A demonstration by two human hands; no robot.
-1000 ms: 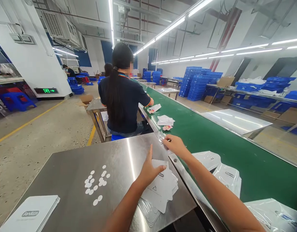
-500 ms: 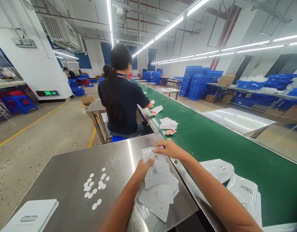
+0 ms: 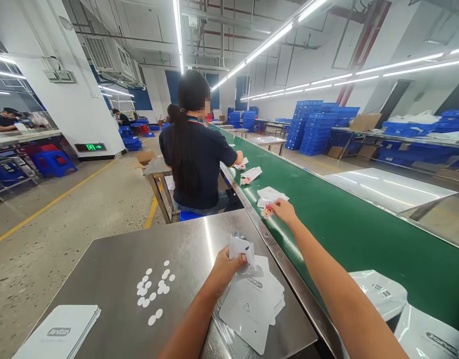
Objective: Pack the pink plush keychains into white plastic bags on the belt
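Note:
My left hand (image 3: 229,269) is closed on a white plastic pouch (image 3: 241,246), its thumb across the front and the mouth bulging a little. Below it a fanned pile of white printed pouches (image 3: 247,311) lies on the metal table. My right hand (image 3: 284,211) reaches over the green belt, fingertips pinched on a small pink and red item (image 3: 267,211) whose kind I cannot make out. Just behind that item lie white pouches (image 3: 271,195) on the belt. Round white stickers or discs (image 3: 147,285) are scattered to the left of my left hand.
A neat stack of white pouches (image 3: 59,331) lies at the table's near left. The green conveyor belt (image 3: 349,229) runs along my right, with larger white pouches (image 3: 379,294) nearby. A seated person (image 3: 195,159) works ahead. Blue crates (image 3: 307,127) are piled beyond.
My right hand has left the pouch and moved forward onto the belt, to the pink and red item. The pouch in my left hand has been lifted and its mouth has opened. The view has turned left.

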